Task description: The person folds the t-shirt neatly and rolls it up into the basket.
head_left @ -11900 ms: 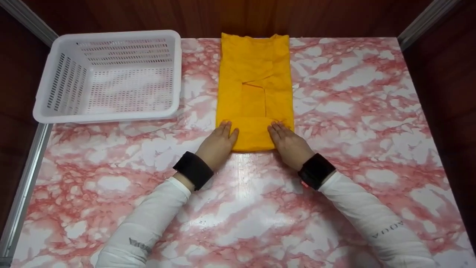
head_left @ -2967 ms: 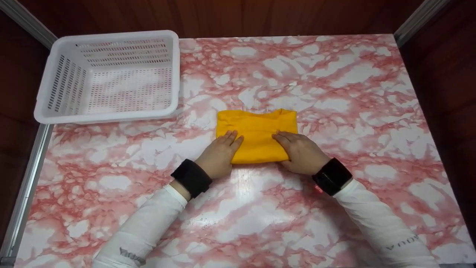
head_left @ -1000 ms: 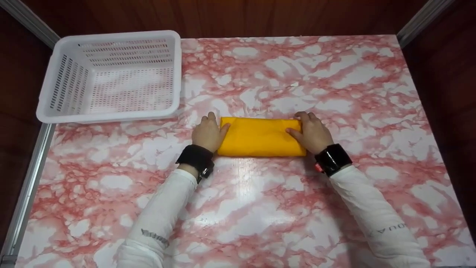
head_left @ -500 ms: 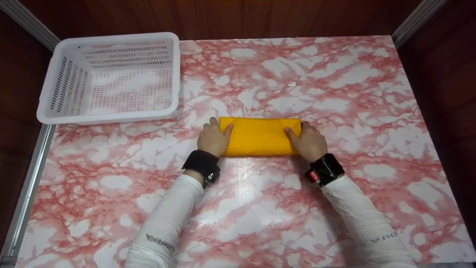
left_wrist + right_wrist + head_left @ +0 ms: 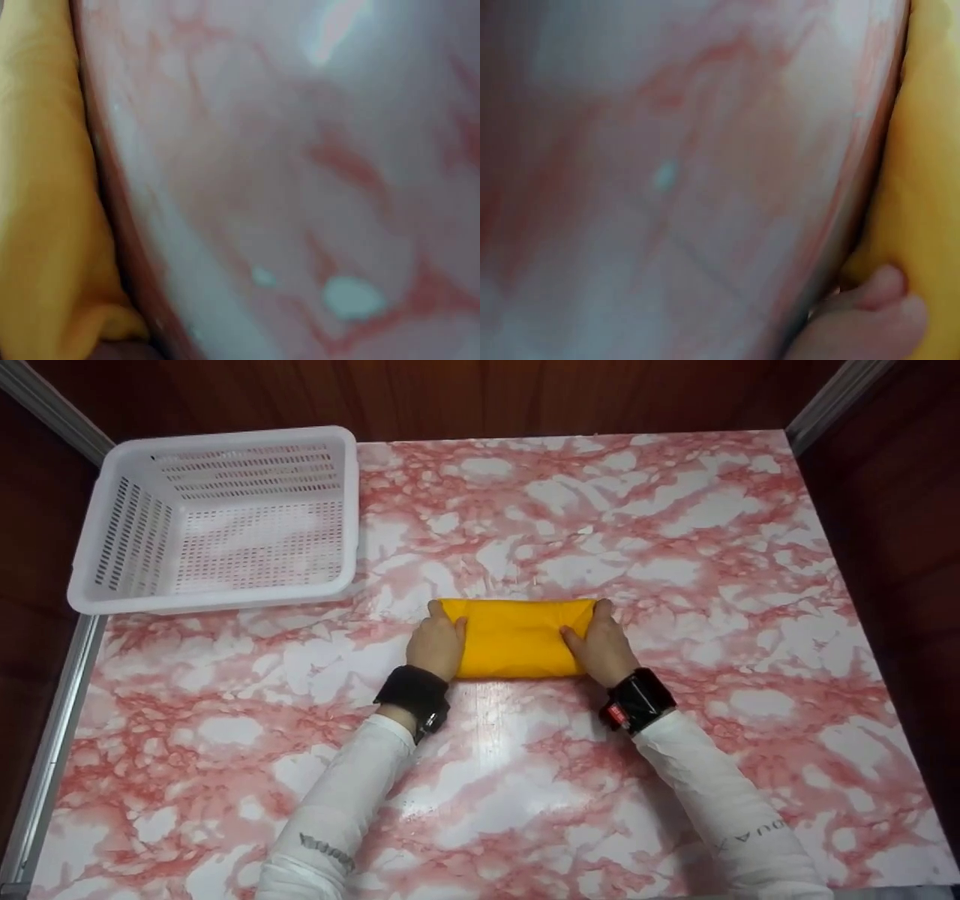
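Observation:
A yellow T-shirt [image 5: 517, 637], folded into a flat oblong bundle, lies on the marbled table [image 5: 487, 780] in front of me. My left hand [image 5: 436, 643] grips its left end, the thumb on top and the other fingers round the side, partly hidden. At the opposite end my right hand [image 5: 606, 649] holds the bundle the same way. The left wrist view has the cloth [image 5: 45, 195] along its left border. In the right wrist view, fingertips [image 5: 885, 322] press against the cloth [image 5: 922, 180] at lower right.
A white plastic basket [image 5: 214, 600] with slotted walls stands at the table's back left corner, nothing inside it. Dark wooden panels [image 5: 480, 397] border the table at the back and both sides.
The T-shirt, long and partly folded at first, was folded shorter, then into this narrow bundle. Over the last second both hands moved inward and closed on its ends.

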`<act>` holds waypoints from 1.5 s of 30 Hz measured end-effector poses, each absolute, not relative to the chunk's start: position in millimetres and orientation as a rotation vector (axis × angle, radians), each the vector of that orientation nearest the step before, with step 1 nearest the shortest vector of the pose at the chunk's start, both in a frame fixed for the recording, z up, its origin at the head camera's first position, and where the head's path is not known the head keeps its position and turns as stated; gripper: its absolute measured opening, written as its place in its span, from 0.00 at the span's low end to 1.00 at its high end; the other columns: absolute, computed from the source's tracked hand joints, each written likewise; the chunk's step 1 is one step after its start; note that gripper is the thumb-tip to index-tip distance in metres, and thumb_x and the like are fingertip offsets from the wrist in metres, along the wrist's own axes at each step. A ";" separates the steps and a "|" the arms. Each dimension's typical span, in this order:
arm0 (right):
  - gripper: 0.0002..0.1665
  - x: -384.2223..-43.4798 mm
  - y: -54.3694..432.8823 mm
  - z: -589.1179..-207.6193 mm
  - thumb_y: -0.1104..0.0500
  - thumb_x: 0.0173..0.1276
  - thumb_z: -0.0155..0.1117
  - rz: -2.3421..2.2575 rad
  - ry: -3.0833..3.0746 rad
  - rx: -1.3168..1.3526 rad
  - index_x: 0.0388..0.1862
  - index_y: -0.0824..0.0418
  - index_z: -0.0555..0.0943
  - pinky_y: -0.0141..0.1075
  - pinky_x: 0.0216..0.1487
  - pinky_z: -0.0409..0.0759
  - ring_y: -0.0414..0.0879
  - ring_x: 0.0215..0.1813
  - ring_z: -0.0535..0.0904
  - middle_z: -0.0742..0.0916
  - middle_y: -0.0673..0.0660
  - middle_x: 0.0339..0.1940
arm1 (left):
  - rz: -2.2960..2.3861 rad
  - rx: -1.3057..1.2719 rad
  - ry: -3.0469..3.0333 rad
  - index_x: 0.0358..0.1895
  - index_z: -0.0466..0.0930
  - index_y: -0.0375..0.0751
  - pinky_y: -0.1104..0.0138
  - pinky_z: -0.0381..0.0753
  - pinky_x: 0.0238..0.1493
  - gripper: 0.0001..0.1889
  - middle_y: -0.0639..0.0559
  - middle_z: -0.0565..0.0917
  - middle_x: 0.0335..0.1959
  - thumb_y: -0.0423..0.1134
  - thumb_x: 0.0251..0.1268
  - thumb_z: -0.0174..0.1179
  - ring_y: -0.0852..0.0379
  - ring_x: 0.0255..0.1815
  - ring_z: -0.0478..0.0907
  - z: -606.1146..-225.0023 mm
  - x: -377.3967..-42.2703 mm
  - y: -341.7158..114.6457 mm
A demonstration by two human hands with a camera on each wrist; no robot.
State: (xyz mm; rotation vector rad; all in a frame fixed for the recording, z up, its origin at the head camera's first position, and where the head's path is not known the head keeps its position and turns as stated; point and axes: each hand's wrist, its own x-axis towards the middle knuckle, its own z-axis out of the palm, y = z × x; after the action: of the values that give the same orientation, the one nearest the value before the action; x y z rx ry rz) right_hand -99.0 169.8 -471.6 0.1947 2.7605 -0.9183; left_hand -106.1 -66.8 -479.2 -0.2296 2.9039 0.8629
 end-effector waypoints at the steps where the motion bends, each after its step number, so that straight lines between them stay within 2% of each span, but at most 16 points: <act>1: 0.37 -99.0 168.5 -471.0 0.48 0.69 0.55 -0.925 2.777 0.171 0.63 0.70 0.53 0.51 0.46 0.78 0.63 0.43 0.80 0.80 0.76 0.46 | 0.879 -0.221 2.900 0.57 0.64 0.31 0.50 0.80 0.37 0.23 0.35 0.83 0.35 0.46 0.71 0.50 0.38 0.35 0.83 -479.5 -105.9 -67.7; 5: 0.29 -97.7 161.6 -468.2 0.53 0.69 0.53 -0.985 2.861 0.048 0.59 0.70 0.56 0.50 0.37 0.77 0.60 0.33 0.78 0.81 0.73 0.35 | 0.950 -0.187 2.908 0.57 0.63 0.32 0.50 0.80 0.35 0.19 0.34 0.83 0.33 0.42 0.72 0.49 0.38 0.33 0.82 -480.3 -102.2 -74.3; 10: 0.24 -93.3 146.2 -459.5 0.58 0.68 0.52 -1.112 2.950 -0.108 0.56 0.70 0.59 0.45 0.27 0.73 0.54 0.24 0.72 0.78 0.65 0.24 | 1.059 -0.175 2.956 0.55 0.65 0.31 0.50 0.80 0.33 0.17 0.34 0.83 0.31 0.40 0.71 0.49 0.38 0.32 0.82 -471.9 -93.4 -92.8; 13: 0.23 -91.6 133.0 -448.8 0.60 0.68 0.53 -1.192 2.990 -0.182 0.55 0.70 0.60 0.42 0.25 0.70 0.52 0.23 0.70 0.76 0.62 0.24 | 1.102 -0.171 3.015 0.54 0.65 0.31 0.50 0.80 0.33 0.17 0.34 0.82 0.29 0.40 0.71 0.49 0.38 0.31 0.82 -457.4 -85.7 -109.0; 18: 0.22 -93.3 104.6 -423.7 0.60 0.67 0.54 -1.305 3.016 -0.285 0.54 0.69 0.61 0.39 0.26 0.70 0.49 0.25 0.69 0.78 0.64 0.33 | 1.147 -0.136 3.155 0.54 0.66 0.28 0.48 0.79 0.28 0.18 0.30 0.80 0.26 0.41 0.72 0.48 0.35 0.27 0.80 -427.1 -74.7 -139.9; 23: 0.22 -106.3 69.7 -398.9 0.60 0.66 0.54 -1.365 3.002 -0.321 0.56 0.67 0.62 0.37 0.26 0.69 0.47 0.25 0.67 0.78 0.61 0.31 | 1.210 -0.107 3.283 0.51 0.67 0.24 0.49 0.76 0.23 0.19 0.29 0.78 0.22 0.41 0.72 0.49 0.36 0.24 0.79 -402.0 -79.0 -174.1; 26: 0.24 -117.7 47.3 -386.5 0.59 0.65 0.53 -1.378 2.950 -0.320 0.58 0.65 0.61 0.37 0.29 0.72 0.48 0.28 0.70 0.80 0.63 0.38 | 1.185 -0.146 3.313 0.51 0.65 0.24 0.48 0.76 0.25 0.20 0.28 0.77 0.23 0.43 0.73 0.47 0.34 0.25 0.78 -390.2 -87.9 -196.6; 28: 0.26 -126.1 32.6 -380.2 0.59 0.65 0.53 -1.379 2.915 -0.341 0.59 0.65 0.61 0.37 0.38 0.76 0.49 0.36 0.75 0.80 0.64 0.48 | 1.159 -0.187 3.314 0.51 0.65 0.24 0.48 0.76 0.27 0.21 0.27 0.78 0.25 0.44 0.73 0.45 0.32 0.27 0.78 -383.6 -94.9 -212.3; 31: 0.28 -139.7 11.3 -374.5 0.59 0.63 0.53 -1.365 2.873 -0.389 0.61 0.64 0.60 0.37 0.53 0.74 0.50 0.50 0.76 0.76 0.63 0.58 | 1.120 -0.250 3.296 0.53 0.64 0.25 0.45 0.76 0.33 0.23 0.25 0.78 0.29 0.47 0.73 0.44 0.30 0.31 0.78 -376.1 -106.4 -235.0; 34: 0.30 -154.3 -8.2 -372.2 0.59 0.63 0.55 -1.353 2.829 -0.421 0.63 0.64 0.60 0.33 0.60 0.69 0.48 0.58 0.73 0.75 0.62 0.61 | 1.077 -0.291 3.283 0.54 0.63 0.26 0.44 0.75 0.38 0.24 0.23 0.78 0.33 0.49 0.73 0.42 0.29 0.34 0.77 -372.6 -119.7 -256.5; 39: 0.32 -173.2 -36.5 -371.9 0.60 0.65 0.55 -1.340 2.758 -0.433 0.66 0.63 0.58 0.27 0.61 0.66 0.43 0.59 0.71 0.72 0.60 0.65 | 1.028 -0.300 3.297 0.55 0.62 0.26 0.41 0.71 0.44 0.25 0.21 0.78 0.39 0.49 0.73 0.41 0.26 0.41 0.75 -374.1 -142.8 -287.9; 45: 0.28 -185.9 -65.0 -370.7 0.61 0.69 0.53 -1.212 2.869 -0.507 0.67 0.64 0.61 0.26 0.67 0.59 0.45 0.64 0.68 0.71 0.59 0.65 | 0.965 -0.363 3.267 0.58 0.60 0.27 0.41 0.69 0.50 0.27 0.20 0.76 0.45 0.50 0.74 0.38 0.26 0.48 0.74 -380.5 -164.4 -316.4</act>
State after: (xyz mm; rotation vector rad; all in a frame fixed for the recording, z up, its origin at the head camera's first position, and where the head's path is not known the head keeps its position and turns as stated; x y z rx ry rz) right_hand -185.9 -65.0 -370.7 -0.5068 2.8690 -1.2118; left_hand -164.4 -316.4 -380.5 -0.3634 3.2667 0.9649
